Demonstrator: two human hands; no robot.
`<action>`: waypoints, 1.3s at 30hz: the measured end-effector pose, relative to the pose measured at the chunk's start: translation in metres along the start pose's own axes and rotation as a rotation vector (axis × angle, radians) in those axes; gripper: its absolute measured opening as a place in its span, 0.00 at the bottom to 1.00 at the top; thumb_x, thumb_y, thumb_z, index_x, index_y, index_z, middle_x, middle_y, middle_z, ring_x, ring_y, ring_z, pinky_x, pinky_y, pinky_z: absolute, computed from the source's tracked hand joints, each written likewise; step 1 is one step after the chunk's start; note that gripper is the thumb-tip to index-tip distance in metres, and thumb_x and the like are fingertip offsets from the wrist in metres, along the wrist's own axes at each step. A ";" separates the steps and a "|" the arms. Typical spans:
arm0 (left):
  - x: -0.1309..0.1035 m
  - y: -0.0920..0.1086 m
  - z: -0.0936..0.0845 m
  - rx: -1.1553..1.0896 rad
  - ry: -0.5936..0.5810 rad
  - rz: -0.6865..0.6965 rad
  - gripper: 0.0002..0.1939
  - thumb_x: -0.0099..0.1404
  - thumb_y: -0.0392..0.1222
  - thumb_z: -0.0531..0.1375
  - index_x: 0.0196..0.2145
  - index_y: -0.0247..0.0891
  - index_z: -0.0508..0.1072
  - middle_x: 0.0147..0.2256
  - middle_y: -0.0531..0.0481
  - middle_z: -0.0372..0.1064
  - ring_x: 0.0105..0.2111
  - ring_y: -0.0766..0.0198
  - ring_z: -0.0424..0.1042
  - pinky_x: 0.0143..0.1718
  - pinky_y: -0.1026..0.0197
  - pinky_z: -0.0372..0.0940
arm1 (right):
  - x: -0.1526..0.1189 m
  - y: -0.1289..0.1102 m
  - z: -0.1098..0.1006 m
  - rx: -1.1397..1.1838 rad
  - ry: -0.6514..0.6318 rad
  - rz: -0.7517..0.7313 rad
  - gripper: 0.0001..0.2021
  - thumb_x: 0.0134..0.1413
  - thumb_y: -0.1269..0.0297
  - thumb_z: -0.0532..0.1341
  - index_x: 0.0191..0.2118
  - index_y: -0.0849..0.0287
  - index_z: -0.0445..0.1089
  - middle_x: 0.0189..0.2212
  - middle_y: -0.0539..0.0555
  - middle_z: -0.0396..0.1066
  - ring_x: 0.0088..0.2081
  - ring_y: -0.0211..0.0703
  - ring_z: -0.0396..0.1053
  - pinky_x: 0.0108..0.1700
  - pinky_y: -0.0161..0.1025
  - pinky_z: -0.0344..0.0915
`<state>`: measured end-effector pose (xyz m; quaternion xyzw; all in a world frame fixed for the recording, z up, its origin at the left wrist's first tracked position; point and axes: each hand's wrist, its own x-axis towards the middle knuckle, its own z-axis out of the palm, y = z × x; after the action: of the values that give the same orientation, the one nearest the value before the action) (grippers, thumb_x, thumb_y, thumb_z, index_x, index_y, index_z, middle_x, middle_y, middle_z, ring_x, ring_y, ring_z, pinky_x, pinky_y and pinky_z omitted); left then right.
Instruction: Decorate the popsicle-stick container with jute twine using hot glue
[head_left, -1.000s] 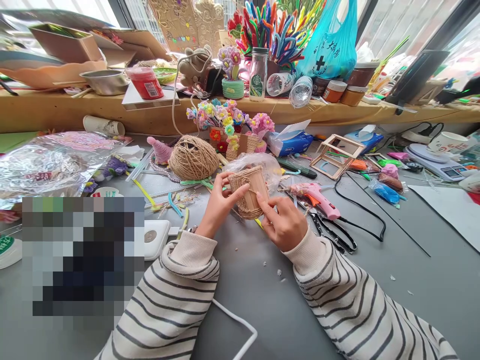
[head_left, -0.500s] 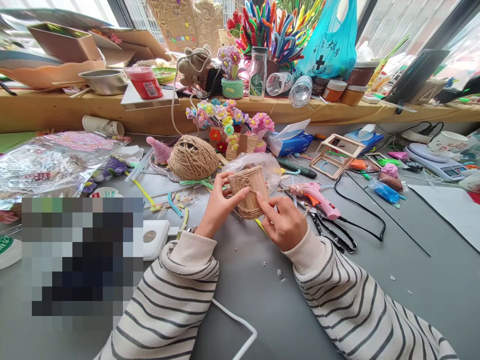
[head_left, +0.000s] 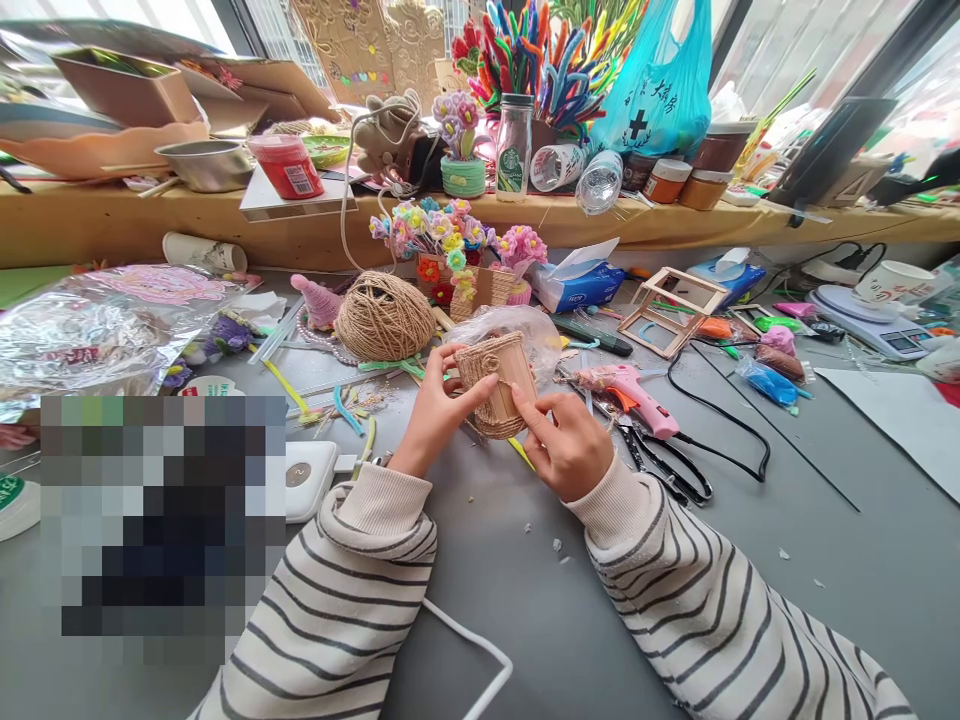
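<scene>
A small wooden piece wrapped in twine [head_left: 511,360], with a bare panel on its right side and a twine coil near the top, is held up over the table. My left hand [head_left: 436,408] grips it from the left, thumb across its front and fingers behind. Closed around its lower right edge is my right hand [head_left: 571,442], with the index finger against the bare panel and the other fingers curled. Behind the piece lies a crumpled clear plastic bag [head_left: 544,340]. A ball of twine [head_left: 384,315] rests to the left, and a pink glue gun [head_left: 634,395] lies to the right.
Black-handled pliers [head_left: 667,465] and a black cord lie beside the glue gun. A wooden frame [head_left: 671,310] stands further back, near a kitchen scale [head_left: 874,325]. Left of my arm are a white device [head_left: 309,480] and its cable. Craft flowers [head_left: 450,235] stand behind.
</scene>
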<state>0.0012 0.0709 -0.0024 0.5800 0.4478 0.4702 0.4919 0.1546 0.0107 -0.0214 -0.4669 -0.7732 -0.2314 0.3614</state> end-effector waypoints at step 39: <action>0.002 0.002 -0.001 -0.032 0.018 -0.089 0.23 0.53 0.54 0.56 0.44 0.42 0.59 0.42 0.48 0.62 0.42 0.61 0.64 0.33 0.65 0.62 | 0.006 -0.002 0.002 0.015 -0.121 0.014 0.25 0.55 0.53 0.50 0.53 0.65 0.61 0.28 0.57 0.63 0.31 0.42 0.59 0.36 0.37 0.63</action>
<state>0.0009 0.0724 -0.0003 0.5473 0.4699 0.4602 0.5175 0.1503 0.0146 -0.0176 -0.4829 -0.7920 -0.1943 0.3191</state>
